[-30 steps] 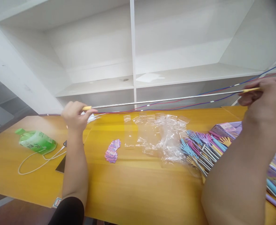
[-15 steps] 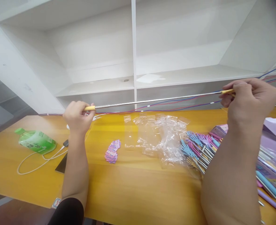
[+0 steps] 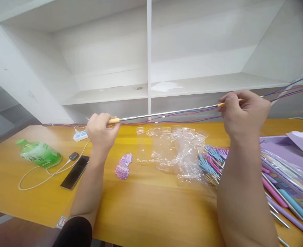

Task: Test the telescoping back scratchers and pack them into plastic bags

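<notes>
A telescopic back scratcher (image 3: 167, 112) with yellow ends and a thin metal rod is stretched level above the table, between my two hands. My left hand (image 3: 102, 132) is closed around its thicker yellow end. The other yellow end is pinched in the fingers of my right hand (image 3: 244, 111), which hide most of that end. Below the rod lie several clear plastic bags (image 3: 177, 151) in a loose spread. A small pile of pink and purple cards (image 3: 124, 166) rests left of them. More back scratchers (image 3: 210, 161) with blue and pink hand-shaped heads are heaped beside my right forearm.
A green bottle (image 3: 40, 153) lies on its side at left, near a white cable and a black phone (image 3: 75, 172). A power strip (image 3: 80, 135) sits behind my left wrist. White shelving (image 3: 148, 61) rises behind the table; a purple box (image 3: 277, 144) stands at right.
My hands have come closer together, right hand leftward and left hand rightward. The back scratcher's metal rod between them is now shorter. The phone and power strip show more fully.
</notes>
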The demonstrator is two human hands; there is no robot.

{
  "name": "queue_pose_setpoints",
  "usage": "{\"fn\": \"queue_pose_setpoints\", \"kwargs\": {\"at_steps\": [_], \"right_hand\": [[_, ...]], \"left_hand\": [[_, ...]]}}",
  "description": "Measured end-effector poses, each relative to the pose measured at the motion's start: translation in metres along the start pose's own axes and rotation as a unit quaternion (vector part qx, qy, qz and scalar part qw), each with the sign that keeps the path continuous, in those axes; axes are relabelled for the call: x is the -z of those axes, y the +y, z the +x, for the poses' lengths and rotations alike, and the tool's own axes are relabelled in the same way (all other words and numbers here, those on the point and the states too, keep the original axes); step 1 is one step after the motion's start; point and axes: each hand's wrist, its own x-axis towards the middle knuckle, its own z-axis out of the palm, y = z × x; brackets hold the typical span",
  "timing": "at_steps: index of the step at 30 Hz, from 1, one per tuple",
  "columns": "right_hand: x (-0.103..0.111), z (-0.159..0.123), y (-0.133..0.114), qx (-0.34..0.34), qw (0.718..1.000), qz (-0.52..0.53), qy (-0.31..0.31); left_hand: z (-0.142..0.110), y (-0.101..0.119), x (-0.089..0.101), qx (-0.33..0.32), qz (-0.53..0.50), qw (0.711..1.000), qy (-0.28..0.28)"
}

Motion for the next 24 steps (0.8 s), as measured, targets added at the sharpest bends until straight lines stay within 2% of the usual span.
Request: {"fn": "queue_pose_setpoints", "kwargs": {"at_steps": [10,13,17,20,24], "right_hand": [[0.006,0.005,0.004,0.006,1.000,-0.012,0.015],[0.002,-0.001,-0.006,0.005,1.000,-0.014,0.019],[-0.016,-0.022,-0.030,0.021,0.999,0.014,-0.041],[-0.028,-0.037,-0.044,0.036,0.997,0.031,-0.058],[-0.027,-0.042,-0.051,0.041,0.997,0.038,-0.057]], "left_hand": [[-0.002,0.012,0.002,0.030,0.011,0.999,-0.001],[-0.007,0.022,0.000,0.026,0.019,0.999,0.001],[-0.015,0.037,-0.002,0.010,0.003,1.000,-0.013],[-0.017,0.043,-0.002,0.009,-0.018,1.000,-0.023],[-0.015,0.046,0.002,0.016,-0.024,1.000,-0.013]]}}
